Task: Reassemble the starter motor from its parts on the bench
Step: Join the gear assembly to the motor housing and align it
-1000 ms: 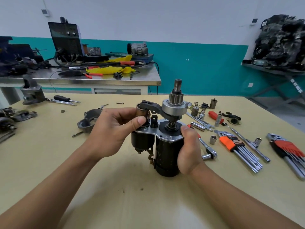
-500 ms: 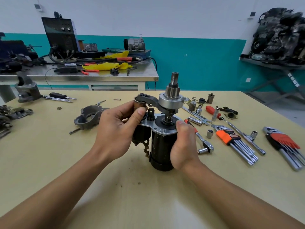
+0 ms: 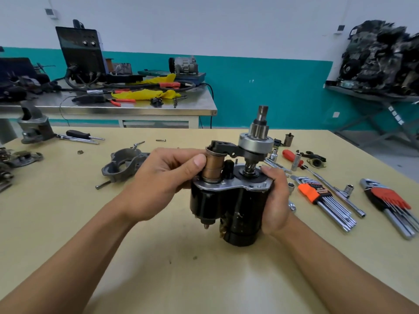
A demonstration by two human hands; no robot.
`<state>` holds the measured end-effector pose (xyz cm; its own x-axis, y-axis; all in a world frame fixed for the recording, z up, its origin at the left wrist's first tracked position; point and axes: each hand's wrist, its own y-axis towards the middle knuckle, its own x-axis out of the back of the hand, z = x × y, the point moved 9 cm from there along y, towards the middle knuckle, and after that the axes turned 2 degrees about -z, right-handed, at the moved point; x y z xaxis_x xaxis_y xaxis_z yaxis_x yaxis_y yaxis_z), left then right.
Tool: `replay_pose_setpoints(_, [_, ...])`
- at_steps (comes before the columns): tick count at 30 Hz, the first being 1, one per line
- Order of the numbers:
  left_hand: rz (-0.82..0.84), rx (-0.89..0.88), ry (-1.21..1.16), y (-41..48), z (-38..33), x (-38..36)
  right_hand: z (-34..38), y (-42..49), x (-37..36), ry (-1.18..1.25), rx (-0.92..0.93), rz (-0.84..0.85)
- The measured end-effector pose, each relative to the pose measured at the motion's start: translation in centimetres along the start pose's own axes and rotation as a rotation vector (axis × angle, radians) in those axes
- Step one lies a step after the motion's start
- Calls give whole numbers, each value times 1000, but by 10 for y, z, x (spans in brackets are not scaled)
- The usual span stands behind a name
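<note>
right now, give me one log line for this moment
stage: mid-assembly | left hand: pinches copper plunger | right hand: grips starter body upright | nose housing: lying on bench, unfitted

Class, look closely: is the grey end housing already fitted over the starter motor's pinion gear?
No: the grey end housing lies on the bench, and the pinion gear stands uncovered.
</note>
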<state>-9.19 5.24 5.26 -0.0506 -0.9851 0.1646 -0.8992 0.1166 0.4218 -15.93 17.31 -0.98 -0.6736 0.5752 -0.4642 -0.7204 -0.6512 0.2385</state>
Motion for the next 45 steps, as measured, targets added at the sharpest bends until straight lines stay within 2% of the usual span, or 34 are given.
replay_pose_setpoints(4, [80,4,-165,-1,-4,-2,-18,3,-7,41,-119,60])
replay_pose_setpoints(8, [70,17,-63,2,-8,-2,-41,2,-24,208,-285,106])
replay_pose_setpoints(10, [94,40,-92,1,-9,-6,-50,0,-24,262,-336,83])
replay_pose_setpoints(12, [158,95,-227,-1,-5,-15,-54,-1,-25,314,-356,58])
replay_pose_setpoints(17, [83,212,-452,-2,10,-20,-57,-3,-28,295,-354,-2])
replay_pose_setpoints(21, [309,193,-531,-6,-7,-44,-51,-5,-16,192,-233,-118])
replay_pose_setpoints(23, [363,177,-552,-8,-10,-47,-56,-6,-33,226,-299,-9])
replay_pose_setpoints(25, [332,176,-549,-9,-12,-45,-58,-6,-42,222,-336,38])
replay_pose_setpoints(29, [164,152,-426,-7,-9,-33,-56,-6,-44,283,-359,119])
replay_pose_setpoints(36, [107,178,-423,-9,-9,-31,-57,-10,-43,288,-362,115])
replay_pose_setpoints(45, [135,244,-371,-13,-8,-31,-51,-9,-48,299,-321,128])
